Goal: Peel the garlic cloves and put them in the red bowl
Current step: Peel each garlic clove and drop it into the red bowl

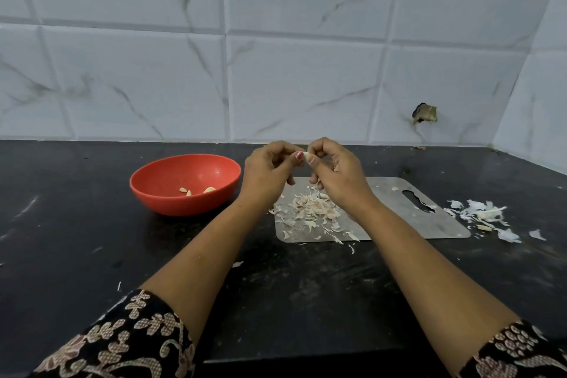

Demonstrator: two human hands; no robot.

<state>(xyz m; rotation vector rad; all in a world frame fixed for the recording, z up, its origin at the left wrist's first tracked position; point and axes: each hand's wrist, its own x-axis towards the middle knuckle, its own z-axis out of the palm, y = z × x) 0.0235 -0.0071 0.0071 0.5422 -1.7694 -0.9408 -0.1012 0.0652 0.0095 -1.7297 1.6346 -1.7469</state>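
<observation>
My left hand (268, 170) and my right hand (336, 173) meet above the far edge of a steel cutting board (429, 218). Between their fingertips they pinch one small pale garlic clove (306, 155). A heap of papery garlic skins (310, 209) lies on the board right under my hands. To the left of the board stands the red bowl (159, 202) on the black counter, with a few peeled cloves (198, 191) in its bottom.
More white garlic skins and husk (483, 215) lie on the counter to the right of the board. A marbled tile wall runs along the back and the right, with a broken hole (425, 113) in it. Loose skin flakes dot the counter near me.
</observation>
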